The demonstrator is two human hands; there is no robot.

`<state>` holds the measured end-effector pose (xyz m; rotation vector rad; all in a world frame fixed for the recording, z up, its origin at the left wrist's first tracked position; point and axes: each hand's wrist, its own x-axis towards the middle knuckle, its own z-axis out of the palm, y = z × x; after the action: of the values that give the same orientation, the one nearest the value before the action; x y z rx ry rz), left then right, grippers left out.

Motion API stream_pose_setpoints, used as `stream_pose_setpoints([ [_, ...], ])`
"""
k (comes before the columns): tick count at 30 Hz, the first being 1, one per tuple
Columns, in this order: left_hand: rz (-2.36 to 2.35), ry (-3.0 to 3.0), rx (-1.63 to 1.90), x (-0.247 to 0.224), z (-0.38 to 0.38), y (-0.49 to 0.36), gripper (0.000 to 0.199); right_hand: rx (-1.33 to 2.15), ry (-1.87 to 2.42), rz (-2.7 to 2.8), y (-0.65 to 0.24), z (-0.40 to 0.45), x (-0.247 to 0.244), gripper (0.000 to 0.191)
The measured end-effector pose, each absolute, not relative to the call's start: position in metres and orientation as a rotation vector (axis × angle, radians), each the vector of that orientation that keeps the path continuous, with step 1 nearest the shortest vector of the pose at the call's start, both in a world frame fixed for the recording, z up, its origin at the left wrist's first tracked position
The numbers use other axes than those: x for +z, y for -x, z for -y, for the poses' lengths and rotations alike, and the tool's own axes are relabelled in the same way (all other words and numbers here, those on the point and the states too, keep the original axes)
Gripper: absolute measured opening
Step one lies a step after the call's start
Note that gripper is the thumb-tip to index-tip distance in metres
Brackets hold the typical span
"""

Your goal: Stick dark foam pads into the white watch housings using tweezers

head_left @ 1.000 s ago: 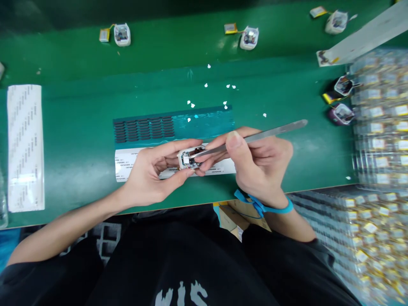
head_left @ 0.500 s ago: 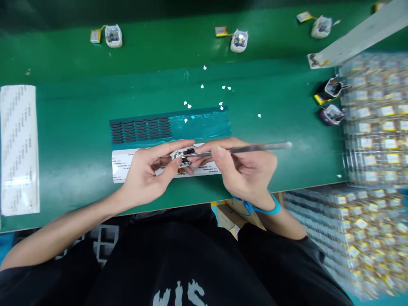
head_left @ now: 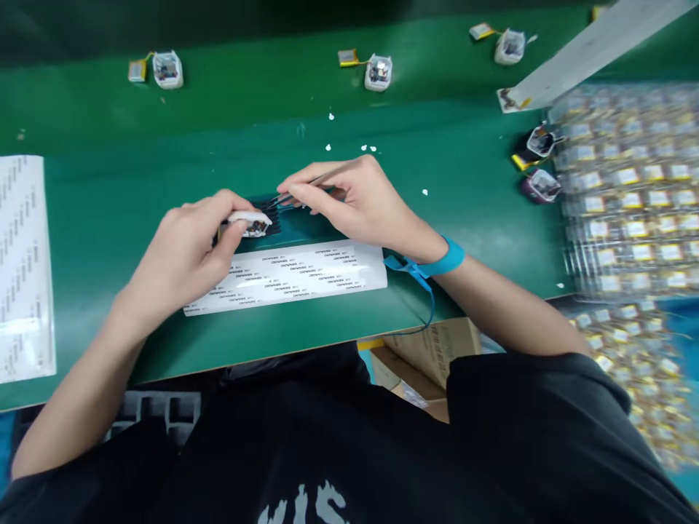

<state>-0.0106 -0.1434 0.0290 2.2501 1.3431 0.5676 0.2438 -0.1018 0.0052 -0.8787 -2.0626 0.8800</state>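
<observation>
My left hand (head_left: 191,251) grips a small white housing (head_left: 251,223) with electronics inside, tilted so its open side faces right. Between the thumb and fingers of my right hand (head_left: 349,200) is a pair of metal tweezers (head_left: 322,178). The tweezer tips reach the dark adhesive strips (head_left: 270,211) on a blue sheet, just right of the housing; whether they grip a strip I cannot tell. Part of the blue sheet (head_left: 309,224) is hidden under my right hand. Below both hands lies a white printed backing sheet (head_left: 289,273). A blue wrist strap (head_left: 448,258) circles my right wrist.
White housings wired to batteries (head_left: 167,70) stand along the back of the green bench (head_left: 218,160). A black housing (head_left: 538,143) and a purple one (head_left: 540,186) sit by stacked clear trays (head_left: 628,196) at right. Another white sheet (head_left: 25,269) lies left; a pale post (head_left: 590,58) rises back right.
My left hand has carried the housing left and up, over the strips. My right hand has moved the tweezers away from the housing's inside to the strips. The view has shifted slightly.
</observation>
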Motion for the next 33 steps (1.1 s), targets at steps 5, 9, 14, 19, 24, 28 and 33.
stream_pose_setpoints([
  [5, -1.331, -2.368, 0.330, 0.034, 0.147, 0.005, 0.031, 0.927, 0.914, 2.057, -0.247, 0.100, -0.013, 0.036],
  [9, -1.291, -2.404, 0.271, 0.035, 0.147, 0.004, 0.029, 0.964, 0.951, 1.997, -0.247, 0.099, -0.015, 0.038],
  [14, -1.223, -2.389, 0.336, 0.028, 0.146, 0.006, 0.024, 1.008, 0.969, 1.914, -0.246, 0.097, -0.020, 0.042],
  [19, -1.194, -2.389, 0.398, 0.021, 0.147, 0.001, 0.024, 0.968, 0.958, 1.935, -0.246, 0.099, -0.019, 0.036],
  [24, -1.208, -2.305, 0.485, 0.018, 0.146, -0.005, 0.021, 0.831, 0.849, 2.111, -0.244, 0.104, -0.024, 0.027],
  [28, -1.223, -2.393, 0.450, 0.016, 0.144, -0.005, 0.025, 0.608, 0.870, 2.208, -0.247, 0.103, -0.022, 0.027],
  [33, -1.096, -2.503, 0.534, 0.025, 0.151, -0.003, 0.020, 0.184, 0.854, 2.046, -0.259, 0.100, 0.000, 0.020],
])
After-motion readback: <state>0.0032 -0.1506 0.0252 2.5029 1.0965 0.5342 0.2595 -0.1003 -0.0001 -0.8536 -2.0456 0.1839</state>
